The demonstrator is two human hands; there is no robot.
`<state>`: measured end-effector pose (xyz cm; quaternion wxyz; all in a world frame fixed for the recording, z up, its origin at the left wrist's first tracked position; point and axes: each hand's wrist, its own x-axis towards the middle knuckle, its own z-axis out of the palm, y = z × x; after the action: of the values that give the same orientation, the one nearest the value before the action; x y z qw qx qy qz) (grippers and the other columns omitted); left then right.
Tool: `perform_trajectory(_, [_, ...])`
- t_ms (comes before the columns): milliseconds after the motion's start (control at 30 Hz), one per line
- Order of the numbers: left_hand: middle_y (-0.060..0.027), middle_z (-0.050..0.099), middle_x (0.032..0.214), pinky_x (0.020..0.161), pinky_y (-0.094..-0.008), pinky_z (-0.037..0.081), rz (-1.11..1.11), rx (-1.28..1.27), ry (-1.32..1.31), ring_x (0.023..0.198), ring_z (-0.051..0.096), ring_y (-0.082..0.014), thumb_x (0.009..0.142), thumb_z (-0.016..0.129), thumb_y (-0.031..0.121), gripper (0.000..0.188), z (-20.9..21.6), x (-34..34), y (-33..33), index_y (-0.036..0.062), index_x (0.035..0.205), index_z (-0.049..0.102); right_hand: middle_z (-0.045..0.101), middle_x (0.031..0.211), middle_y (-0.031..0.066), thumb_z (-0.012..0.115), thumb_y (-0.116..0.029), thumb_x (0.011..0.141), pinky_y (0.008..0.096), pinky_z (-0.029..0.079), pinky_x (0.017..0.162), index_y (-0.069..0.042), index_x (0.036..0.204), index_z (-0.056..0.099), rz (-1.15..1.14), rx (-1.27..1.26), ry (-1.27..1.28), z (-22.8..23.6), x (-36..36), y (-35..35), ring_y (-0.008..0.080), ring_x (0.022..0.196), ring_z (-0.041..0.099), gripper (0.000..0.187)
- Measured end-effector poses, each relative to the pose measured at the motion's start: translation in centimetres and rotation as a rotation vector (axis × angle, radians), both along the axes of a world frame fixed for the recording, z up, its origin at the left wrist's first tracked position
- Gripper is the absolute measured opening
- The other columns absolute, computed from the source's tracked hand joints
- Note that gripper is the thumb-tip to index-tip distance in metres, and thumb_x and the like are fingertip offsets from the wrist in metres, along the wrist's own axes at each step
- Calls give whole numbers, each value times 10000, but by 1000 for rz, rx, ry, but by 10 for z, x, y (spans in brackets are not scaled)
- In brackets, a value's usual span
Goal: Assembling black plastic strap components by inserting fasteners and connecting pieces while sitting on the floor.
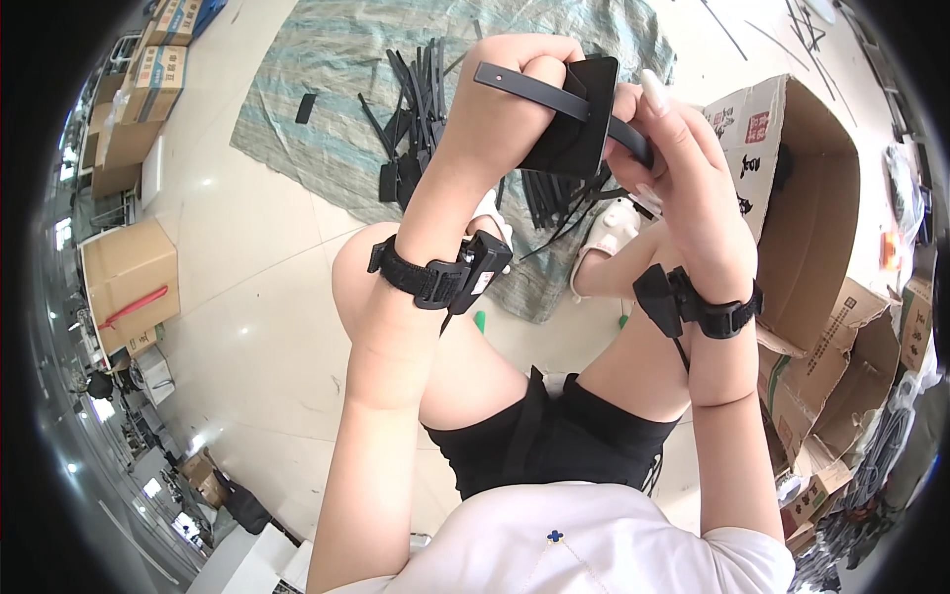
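Observation:
Above the sheet I hold a flat black plate point(596, 124) with a black strap point(534, 91) running through or across it; the exact join is hidden. My left hand point(500, 114) is closed at the plate's left side, its fingertips mostly out of sight behind it. One strap end, with a small hole, lies across the back of that hand. My right hand point(683, 139) is closed around the strap's other, curved end, just right of the plate. Beneath, several black straps with plates point(421, 94) lie in loose piles, partly covered by my hands.
A striped woven sheet point(297, 163) covers part of the tiled floor between and beyond my feet. Open cardboard boxes point(816, 208) stand close on my right. At the left are a closed carton point(134, 277) and stacked cartons point(163, 74). Thin black strips point(807, 35) lie at far right.

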<state>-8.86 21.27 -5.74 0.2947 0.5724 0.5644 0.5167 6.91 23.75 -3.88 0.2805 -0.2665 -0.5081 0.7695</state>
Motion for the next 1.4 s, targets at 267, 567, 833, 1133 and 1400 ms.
perform_trajectory(267, [10, 414, 540, 442, -221, 263, -74, -20, -151, 496, 344, -55, 745, 379, 152, 207, 5, -5, -3, 37, 590, 453, 389, 564, -85, 529, -270, 892, 173, 215, 471, -9, 796, 627, 108, 114, -17, 0, 7, 7, -5, 529, 298, 295])
perform_trajectory(567, [6, 440, 563, 472, -218, 298, -91, -44, -153, 525, 379, -58, 750, 391, 138, 200, 4, -5, -2, 25, 607, 473, 501, 630, -48, 529, -207, 891, 162, 346, 530, -1, 888, 615, 26, 239, -3, -9, 5, 7, 12, 596, 430, 223])
perform_trajectory(833, [3, 459, 595, 505, -217, 288, -8, -48, -227, 566, 385, -69, 752, 398, 138, 208, 4, -6, -1, 0, 621, 482, 583, 822, 140, 368, -74, 870, 229, 437, 559, 41, 1072, 497, -27, 135, 119, 4, 6, 4, 132, 572, 522, 266])
perform_trajectory(1133, [28, 408, 566, 479, -201, 272, -132, -60, -233, 531, 368, -53, 747, 426, 169, 198, -3, -7, 0, 30, 614, 472, 601, 1018, 193, 450, 60, 761, 305, 490, 814, 87, 1089, 538, 185, 190, 264, -6, 15, 13, 219, 867, 615, 341])
perform_trajectory(1400, [-14, 537, 682, 618, -200, 422, -221, -124, -289, 679, 532, -79, 777, 525, 218, 230, 3, 1, -9, 1, 757, 598, 620, 980, 130, 595, 69, 743, 294, 470, 835, 59, 948, 612, 28, 485, 191, -11, 10, 11, 199, 892, 608, 206])
